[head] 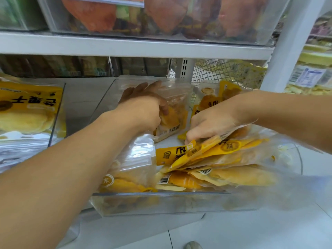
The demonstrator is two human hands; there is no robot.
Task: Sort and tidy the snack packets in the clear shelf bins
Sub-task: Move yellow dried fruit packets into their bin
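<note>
white shelf board (125,48), mesh backing (224,72), tiled floor (251,230)

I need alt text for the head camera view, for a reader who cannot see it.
Two bare hands reach into a clear shelf bin of yellow snack packets: the left hand holds an upright packet at the back, and the right hand grips a fanned bundle of packets above a loose pile.

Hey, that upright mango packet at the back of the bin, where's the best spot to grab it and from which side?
Probably its clear top edge, from above. The upright packet stands on its barcode end against the clear bin's back wall, so the top is free; the left hand already holds its left side. The right hand grips the fanned packets, crowding the lower approach.
</note>
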